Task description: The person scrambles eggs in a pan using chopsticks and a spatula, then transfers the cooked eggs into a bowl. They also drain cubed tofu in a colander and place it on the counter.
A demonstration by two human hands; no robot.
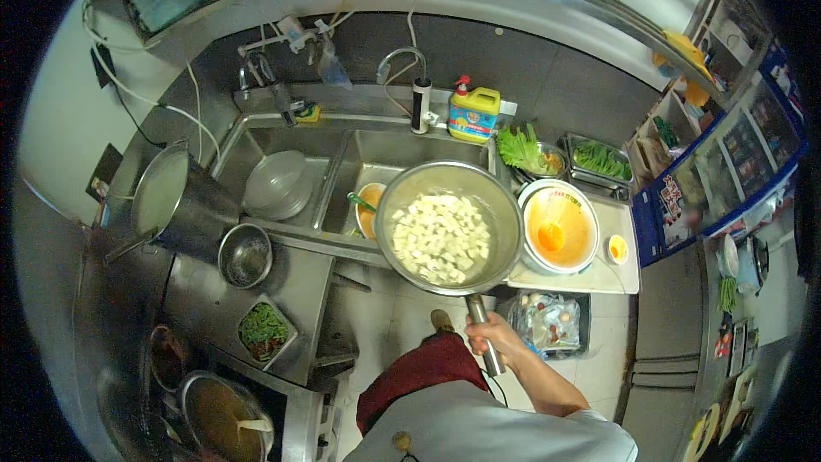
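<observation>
My right hand [490, 337] grips the metal handle of a large steel saucepan [510, 224], held in front of me near the sink's edge. Pale cubes [442, 237], perhaps tofu, lie in liquid inside the pan. Just right of it, a white bowl [584, 250] with an orange-stained inside and orange contents stands on a white board [616, 279]. Partly hidden behind the pan's left side, a smaller orange-stained bowl [367, 224] holds a green-handled utensil [360, 201]. My left hand is out of view.
The double steel sink [301, 228] holds clear plastic bowls [282, 183] on its left. A yellow jug [474, 112] and trays of greens [600, 160] stand behind. At left are a tall steel pot [205, 205], a steel bowl [245, 256] and a greens container [264, 332]; below, a broth pot [221, 414].
</observation>
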